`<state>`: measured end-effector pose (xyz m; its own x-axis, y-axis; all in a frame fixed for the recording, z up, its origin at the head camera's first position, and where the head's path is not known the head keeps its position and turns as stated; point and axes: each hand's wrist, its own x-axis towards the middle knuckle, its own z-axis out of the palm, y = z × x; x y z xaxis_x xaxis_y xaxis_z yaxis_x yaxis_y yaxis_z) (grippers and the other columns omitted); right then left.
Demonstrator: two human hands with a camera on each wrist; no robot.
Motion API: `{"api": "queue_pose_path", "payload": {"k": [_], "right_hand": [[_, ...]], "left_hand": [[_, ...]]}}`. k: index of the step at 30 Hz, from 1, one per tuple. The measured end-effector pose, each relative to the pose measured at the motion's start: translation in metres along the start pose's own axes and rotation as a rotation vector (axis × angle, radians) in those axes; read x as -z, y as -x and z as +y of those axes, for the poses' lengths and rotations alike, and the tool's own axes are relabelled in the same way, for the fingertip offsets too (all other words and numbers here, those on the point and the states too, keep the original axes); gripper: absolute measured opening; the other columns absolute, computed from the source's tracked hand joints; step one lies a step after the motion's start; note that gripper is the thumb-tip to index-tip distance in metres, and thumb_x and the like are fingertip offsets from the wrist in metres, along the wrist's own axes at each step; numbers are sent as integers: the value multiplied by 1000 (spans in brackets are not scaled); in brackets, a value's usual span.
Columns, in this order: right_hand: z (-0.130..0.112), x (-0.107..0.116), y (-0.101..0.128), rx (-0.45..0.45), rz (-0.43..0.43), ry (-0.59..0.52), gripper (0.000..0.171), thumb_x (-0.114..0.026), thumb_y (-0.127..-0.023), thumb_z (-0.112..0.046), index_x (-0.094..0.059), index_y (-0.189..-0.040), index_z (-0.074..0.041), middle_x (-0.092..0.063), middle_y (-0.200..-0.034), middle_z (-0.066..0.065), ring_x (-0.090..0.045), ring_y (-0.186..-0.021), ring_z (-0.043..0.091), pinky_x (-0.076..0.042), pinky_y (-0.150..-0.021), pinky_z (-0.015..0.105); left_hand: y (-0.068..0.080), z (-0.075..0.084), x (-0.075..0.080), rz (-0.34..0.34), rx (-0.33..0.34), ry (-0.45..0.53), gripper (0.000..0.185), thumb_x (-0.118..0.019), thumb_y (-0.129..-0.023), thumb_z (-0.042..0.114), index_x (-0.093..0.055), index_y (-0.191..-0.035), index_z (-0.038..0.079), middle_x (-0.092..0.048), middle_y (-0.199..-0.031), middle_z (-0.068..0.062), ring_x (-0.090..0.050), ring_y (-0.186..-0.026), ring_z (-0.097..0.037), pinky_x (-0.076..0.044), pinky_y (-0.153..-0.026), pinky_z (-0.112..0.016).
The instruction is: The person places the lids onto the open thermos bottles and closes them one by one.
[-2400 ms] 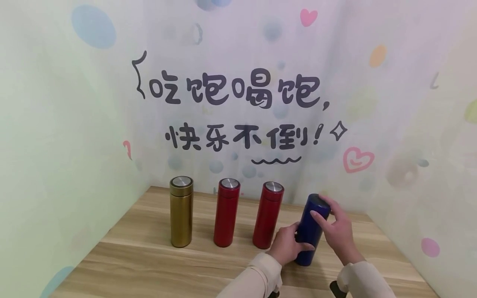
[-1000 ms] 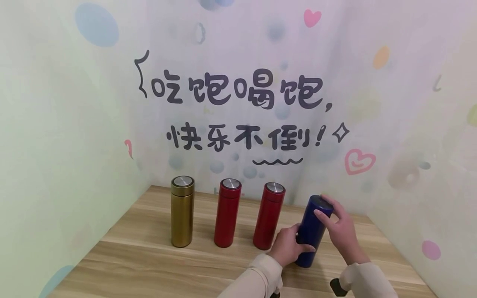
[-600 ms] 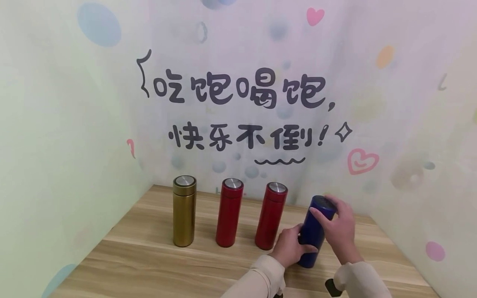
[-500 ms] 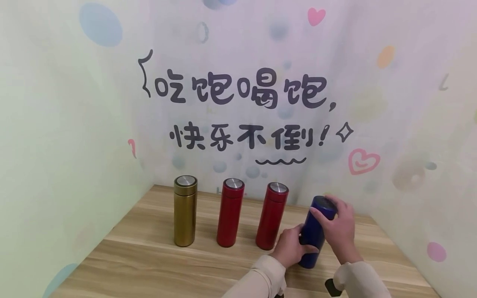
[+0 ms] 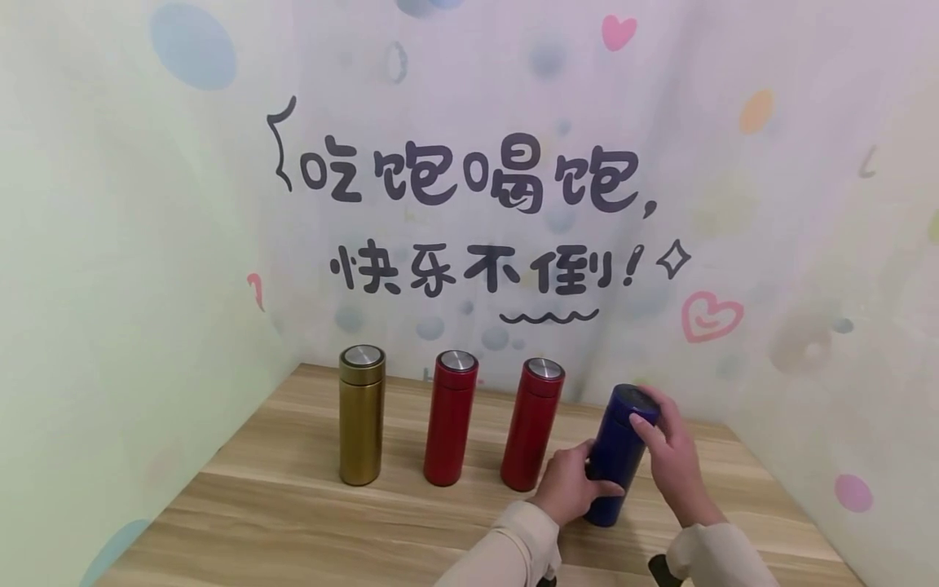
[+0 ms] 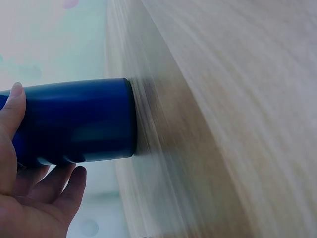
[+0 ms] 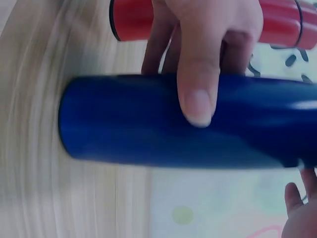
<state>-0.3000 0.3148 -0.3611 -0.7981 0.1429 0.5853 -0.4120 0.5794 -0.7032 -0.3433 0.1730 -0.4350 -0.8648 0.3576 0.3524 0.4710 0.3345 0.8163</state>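
A blue thermos bottle (image 5: pixel 610 448) stands at the right of the row, its dark lid top uppermost. My left hand (image 5: pixel 568 487) grips its lower body, thumb across the front and fingers round the far side. Higher up, my right hand (image 5: pixel 676 461) holds the lid, with the thumb on the near side and fingers behind the rim. The left wrist view has the bottle's base (image 6: pixel 130 119) right at the tabletop. In the right wrist view the left thumb (image 7: pixel 198 99) lies across the blue body, while part of the right hand (image 7: pixel 299 213) shows at the lower right.
Left of the hands stand two red thermos bottles (image 5: pixel 533 428) (image 5: pixel 450 424) and a gold one (image 5: pixel 361 424), all upright with silver lid tops. The wooden table (image 5: pixel 293 530) meets a printed fabric backdrop (image 5: pixel 440 98) behind and at both sides.
The right thumb and fingers have shifted back and forth round the lid, the thumb now further right than half a second ago. The left hand keeps its grip; the bottle stays in place.
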Motion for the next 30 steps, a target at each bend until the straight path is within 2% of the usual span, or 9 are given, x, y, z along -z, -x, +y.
{"api": "queue_pose_path", "payload": {"k": [2,5,6,10,14,18,21,26,30], "right_hand": [[1,5,0,12,-10,11,46,-57,-99,-18,-46,-144,-11,-54,-133,19,-50,-118,14,-37,-99,41],[2,10,-1,0,-17,31,48,-60,-97,-21,-48,-143,-11,-54,-134,24,-47,-123,32,-30,-100,61],[3,10,-1,-3,-12,41,49,-62,-96,-22,-49,-142,-12,-53,-134,24,-45,-124,37,-29,-100,63],[5,9,-1,-10,27,79,49,-66,-94,-24,-53,-139,-12,-52,-136,22,-44,-125,39,-31,-100,61],[7,5,-1,17,96,119,48,-72,-90,-23,-58,-134,-11,-56,-129,20,-47,-118,32,-34,-97,55],[8,-2,-3,72,178,151,46,-77,-85,-17,-62,-127,-7,-62,-115,18,-50,-104,23,-35,-92,47],[7,-7,-4,115,229,173,46,-79,-82,-14,-63,-123,-1,-63,-109,18,-49,-97,22,-34,-87,43],[7,-12,-6,202,307,214,47,-84,-74,-7,-64,-115,5,-63,-100,20,-48,-89,24,-32,-82,38],[6,-16,-8,288,357,267,49,-86,-70,-10,-65,-109,8,-63,-93,22,-48,-84,31,-32,-80,42]], "left_hand": [[-1,-1,0,7,-13,-5,59,-86,-72,36,-64,-125,20,-71,-101,7,-65,-86,-4,-53,-78,-23],[-1,-3,-1,8,-14,-5,60,-86,-72,36,-64,-125,21,-70,-102,8,-64,-87,-4,-53,-79,-23],[-1,-3,-1,9,-14,-6,60,-86,-72,36,-64,-125,21,-70,-102,8,-64,-87,-4,-53,-79,-23],[-2,-4,-2,1,-10,6,60,-85,-72,37,-63,-126,21,-70,-104,8,-65,-88,-4,-53,-79,-23],[-2,-4,-2,0,-1,12,60,-85,-73,37,-63,-126,21,-70,-105,8,-65,-88,-5,-53,-79,-23],[-2,-4,-3,0,10,13,59,-85,-72,37,-64,-125,21,-70,-104,9,-65,-87,-4,-54,-79,-24],[-2,-5,-4,3,7,14,58,-86,-72,37,-64,-123,21,-70,-102,10,-65,-85,-4,-54,-78,-24],[-1,-6,-4,10,-24,1,56,-85,-72,38,-65,-121,20,-70,-100,9,-65,-84,-3,-54,-75,-22],[-2,-6,-3,11,-9,13,55,-85,-72,38,-65,-120,21,-70,-101,10,-65,-84,-3,-54,-75,-22]]}}
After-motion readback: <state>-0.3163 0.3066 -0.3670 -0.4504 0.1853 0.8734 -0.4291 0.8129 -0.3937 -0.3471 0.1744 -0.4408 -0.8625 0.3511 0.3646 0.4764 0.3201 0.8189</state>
